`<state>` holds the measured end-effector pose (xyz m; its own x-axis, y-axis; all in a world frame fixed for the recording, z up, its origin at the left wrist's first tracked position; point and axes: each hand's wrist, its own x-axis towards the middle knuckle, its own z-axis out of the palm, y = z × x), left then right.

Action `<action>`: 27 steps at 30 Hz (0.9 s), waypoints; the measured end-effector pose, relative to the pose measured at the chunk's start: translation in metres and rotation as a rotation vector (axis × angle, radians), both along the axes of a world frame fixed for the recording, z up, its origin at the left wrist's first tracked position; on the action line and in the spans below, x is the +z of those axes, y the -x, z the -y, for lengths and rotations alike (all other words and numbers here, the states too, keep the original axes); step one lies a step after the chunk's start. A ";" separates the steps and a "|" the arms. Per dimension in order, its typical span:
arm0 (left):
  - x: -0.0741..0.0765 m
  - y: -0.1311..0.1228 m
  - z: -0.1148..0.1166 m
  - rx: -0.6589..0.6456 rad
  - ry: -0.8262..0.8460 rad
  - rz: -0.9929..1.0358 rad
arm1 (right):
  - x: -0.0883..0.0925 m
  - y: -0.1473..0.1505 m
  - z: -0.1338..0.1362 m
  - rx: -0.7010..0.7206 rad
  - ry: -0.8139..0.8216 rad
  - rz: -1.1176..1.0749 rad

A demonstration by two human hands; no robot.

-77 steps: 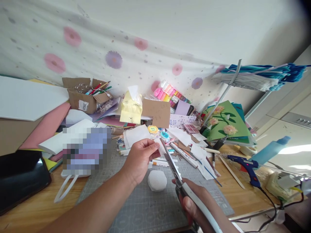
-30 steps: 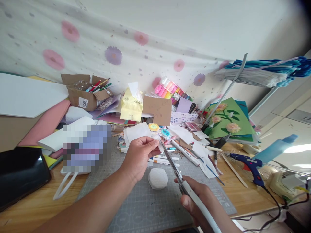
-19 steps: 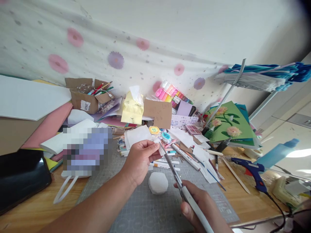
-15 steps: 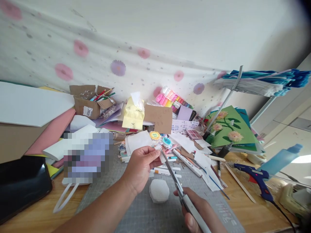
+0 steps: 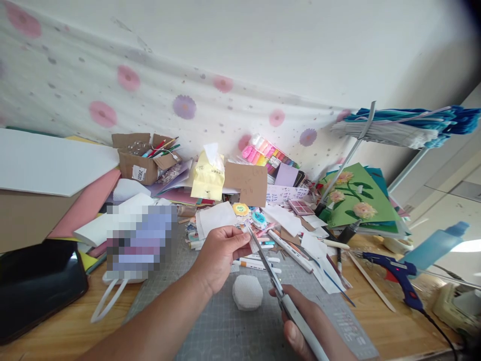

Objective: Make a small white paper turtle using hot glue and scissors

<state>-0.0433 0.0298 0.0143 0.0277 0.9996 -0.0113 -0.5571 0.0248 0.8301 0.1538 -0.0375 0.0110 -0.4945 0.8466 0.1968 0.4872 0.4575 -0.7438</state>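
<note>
My left hand [image 5: 221, 255] pinches a small white textured piece [image 5: 254, 244], perhaps tissue or cloth, between thumb and fingers. My right hand [image 5: 304, 321] is closed round a pair of scissors [image 5: 271, 273], seen nearly edge-on with a pale grey handle. The scissor tips touch or overlap the white piece beside my left fingertips; whether the blades are parted I cannot tell. Below them a round white padded-looking disc [image 5: 247, 292] lies on the grey cutting mat [image 5: 210, 326].
Markers [image 5: 259, 264] and paper scraps [image 5: 214, 220] crowd the mat's far side. A blue glue gun [image 5: 398, 273] lies at right near a blue bottle [image 5: 438, 245]. Behind stand a yellow tissue pack [image 5: 208, 180] and a cardboard box [image 5: 139, 168]. A black glossy object [image 5: 41, 288] is at left.
The view has shifted slightly, so the left-side things sit a little farther right. The scissor tips have moved slightly against the white piece; both hands keep their grips.
</note>
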 end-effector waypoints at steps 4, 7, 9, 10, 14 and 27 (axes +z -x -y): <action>-0.001 0.002 -0.001 -0.011 0.001 -0.005 | -0.005 -0.002 -0.003 0.014 0.030 0.019; -0.002 0.003 -0.001 -0.026 -0.008 0.002 | -0.015 -0.004 -0.009 0.008 0.098 0.055; -0.002 0.003 -0.001 -0.037 -0.013 0.009 | -0.021 -0.005 -0.012 -0.018 0.149 0.054; -0.002 0.003 -0.001 -0.043 -0.013 0.014 | -0.023 -0.005 -0.013 -0.028 0.164 0.044; -0.001 0.002 -0.001 -0.067 -0.012 0.033 | -0.024 -0.008 -0.008 0.003 0.141 0.001; 0.003 0.006 -0.001 -0.089 -0.009 0.025 | -0.025 -0.011 0.004 -0.037 0.183 -0.104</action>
<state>-0.0497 0.0310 0.0177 0.1171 0.9931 -0.0007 -0.5736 0.0682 0.8163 0.1652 -0.0414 -0.0137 -0.4478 0.8900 0.0863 0.4170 0.2932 -0.8603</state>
